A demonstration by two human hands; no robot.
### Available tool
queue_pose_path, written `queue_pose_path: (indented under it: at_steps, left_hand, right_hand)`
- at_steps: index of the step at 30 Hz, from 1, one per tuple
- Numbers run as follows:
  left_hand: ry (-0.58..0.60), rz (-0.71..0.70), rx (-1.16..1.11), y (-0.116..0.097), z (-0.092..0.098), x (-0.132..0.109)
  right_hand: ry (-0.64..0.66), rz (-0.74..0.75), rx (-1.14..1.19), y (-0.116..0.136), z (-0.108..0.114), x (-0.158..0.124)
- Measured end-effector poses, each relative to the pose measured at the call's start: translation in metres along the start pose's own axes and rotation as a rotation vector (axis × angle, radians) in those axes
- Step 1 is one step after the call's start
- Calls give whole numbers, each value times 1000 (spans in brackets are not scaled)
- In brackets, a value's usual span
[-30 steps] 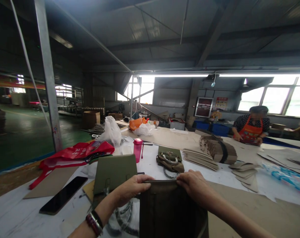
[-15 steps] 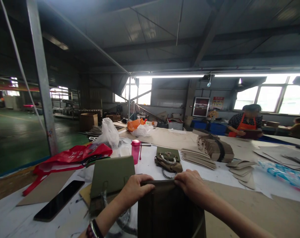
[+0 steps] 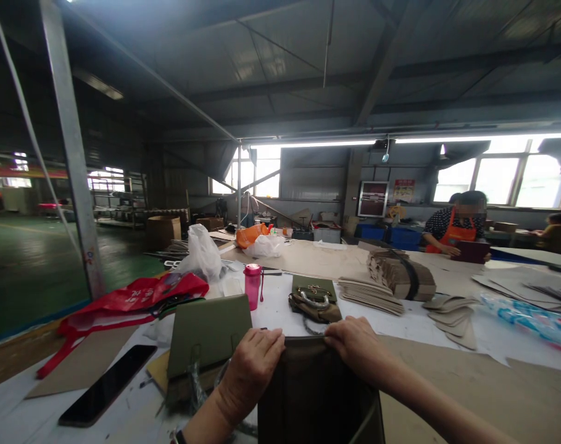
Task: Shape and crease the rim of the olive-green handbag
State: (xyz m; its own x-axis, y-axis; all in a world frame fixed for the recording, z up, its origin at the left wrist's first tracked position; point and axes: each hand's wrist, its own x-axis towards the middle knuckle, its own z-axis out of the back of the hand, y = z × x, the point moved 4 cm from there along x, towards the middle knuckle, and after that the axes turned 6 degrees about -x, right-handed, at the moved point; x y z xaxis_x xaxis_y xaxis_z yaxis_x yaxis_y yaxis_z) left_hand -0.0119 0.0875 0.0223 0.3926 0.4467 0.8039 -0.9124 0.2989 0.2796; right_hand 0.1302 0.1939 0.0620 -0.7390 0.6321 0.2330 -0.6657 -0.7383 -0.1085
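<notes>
white print on the red bag [image 3: 136, 296] and the red sign [image 3: 403, 190] on the far wall are both too blurry to read. left hand [image 3: 255, 364] is curled over the top edge of the dark bag [image 3: 315, 394], near middle of the table [image 3: 280, 311], fingers clamped on it. right hand [image 3: 354, 345] pinches the same edge just to the right. green bag [image 3: 208, 333] stands just left, phone [image 3: 107, 385] further left.

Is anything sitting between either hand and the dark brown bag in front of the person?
Nothing visible does. The left hand and right hand both grip the top edge of the dark brown bag, fingers curled over it. The olive bag stands to its left; the metal handles lie beyond it.
</notes>
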Motion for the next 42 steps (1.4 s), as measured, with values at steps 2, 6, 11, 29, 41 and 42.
queue_pose_path:
  at_steps: [2,6,11,29,41,42]
  left_hand:
    - [-3,-31,1,-1,1,-1]
    - [-3,78,-116,0,1,-1]
    - [75,486,-344,4,-5,5]
    - [57,794,-771,-1,-7,7]
    - [190,910,-920,9,-2,10]
    - [212,897,-939,10,-1,12]
  right_hand:
    - [0,-1,-3,0,0,0]
    - [3,-4,0,0,-1,0]
    - [10,-4,4,-1,-3,0]
    - [1,10,13,0,3,-6]
    - [11,31,21,3,6,-9]
    - [7,33,23,3,6,-9]
